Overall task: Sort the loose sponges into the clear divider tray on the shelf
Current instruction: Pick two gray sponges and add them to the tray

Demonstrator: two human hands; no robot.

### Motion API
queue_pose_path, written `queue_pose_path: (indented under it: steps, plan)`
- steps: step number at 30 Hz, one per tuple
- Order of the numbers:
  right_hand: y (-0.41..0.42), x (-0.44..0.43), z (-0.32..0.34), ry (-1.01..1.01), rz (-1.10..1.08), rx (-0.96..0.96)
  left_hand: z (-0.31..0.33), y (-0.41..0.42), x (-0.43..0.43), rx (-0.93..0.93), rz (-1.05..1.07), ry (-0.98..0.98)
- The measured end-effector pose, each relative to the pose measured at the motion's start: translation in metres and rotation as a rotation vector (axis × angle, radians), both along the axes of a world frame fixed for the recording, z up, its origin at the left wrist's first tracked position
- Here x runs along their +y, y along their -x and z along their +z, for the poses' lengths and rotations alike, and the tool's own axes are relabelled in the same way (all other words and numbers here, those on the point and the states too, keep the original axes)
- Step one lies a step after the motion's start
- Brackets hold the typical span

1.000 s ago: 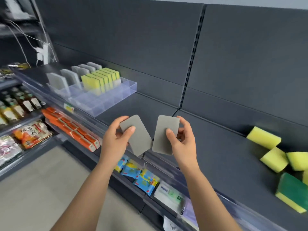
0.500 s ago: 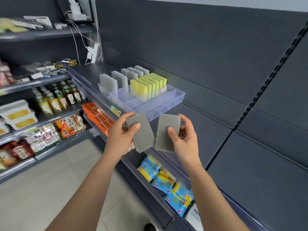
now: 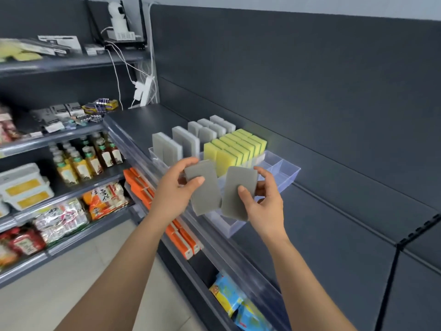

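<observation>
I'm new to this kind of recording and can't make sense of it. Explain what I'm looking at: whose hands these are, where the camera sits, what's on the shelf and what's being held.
There is no machine here: a person works with two bare hands. The camera is worn on their head and looks forward and down, so both arms reach in from the bottom of the picture. The left hand pinches the left grey sponge and the right hand pinches the right grey sponge, each between thumb and fingers. Just behind them, on the dark shelf, stands the clear divider tray. It holds upright grey sponges and, beside them, yellow sponges. The compartments at its right end show no sponges. Shelves further left carry bottles and packaged goods.
</observation>
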State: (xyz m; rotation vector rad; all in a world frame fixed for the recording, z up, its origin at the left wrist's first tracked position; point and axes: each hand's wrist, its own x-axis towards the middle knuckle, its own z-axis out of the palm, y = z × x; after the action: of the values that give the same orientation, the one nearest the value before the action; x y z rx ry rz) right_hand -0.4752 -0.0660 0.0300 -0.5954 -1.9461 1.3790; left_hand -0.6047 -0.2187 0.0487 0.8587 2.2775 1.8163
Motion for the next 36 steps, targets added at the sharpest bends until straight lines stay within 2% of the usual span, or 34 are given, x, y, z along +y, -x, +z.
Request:
queue_pose_path:
  steps: [7,17,27,36]
  plan:
    - [0.028,0.049,0.011,-0.058,-0.132,0.012,0.016,0.042,0.065,0.011,-0.139,0.035]
    - [0.043,0.114,0.023,-0.108,-0.368,-0.001,0.027,0.082,0.168,0.204,-0.308,0.095]
    - [0.059,0.158,0.020,-0.168,-0.606,-0.127,0.020,0.115,0.253,0.385,-0.467,0.172]
    - [0.066,0.173,0.003,-0.151,-0.650,-0.230,0.008,0.115,0.287,0.514,-0.629,0.289]
